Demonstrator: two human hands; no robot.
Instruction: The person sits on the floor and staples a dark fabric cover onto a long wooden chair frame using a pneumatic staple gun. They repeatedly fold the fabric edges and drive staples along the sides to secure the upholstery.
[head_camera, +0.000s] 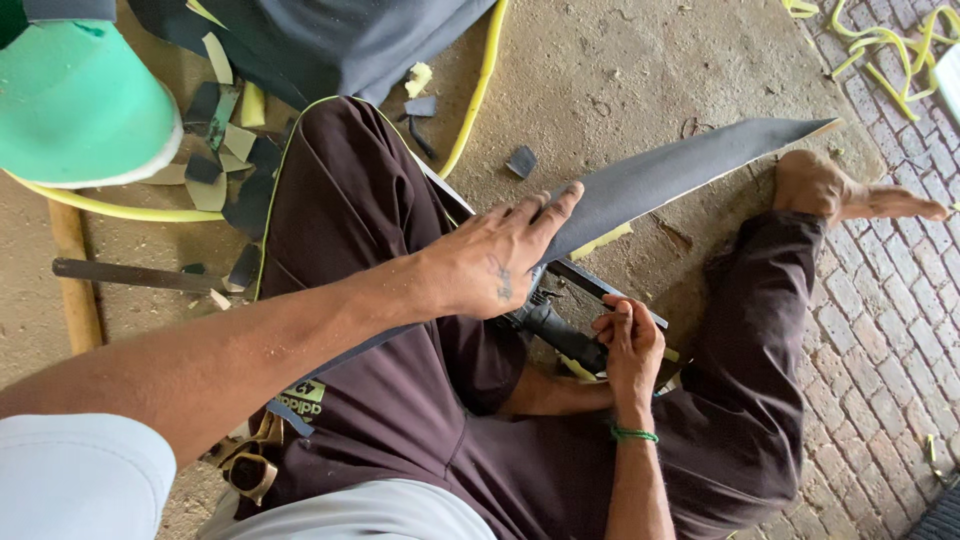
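Left hand presses fingers flat on long dark grey foam-backed strip; right hand grips black tool handle; yellow-and-grey foam scraps far left.

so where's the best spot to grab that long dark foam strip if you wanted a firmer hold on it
Probably the wide middle of the dark strip, just past where the left hand lies flat on it. The far end tapers to a thin point near the bare foot and would likely flop. Coming from the upper long edge seems easiest, since the right hand and a dark tool sit below it.
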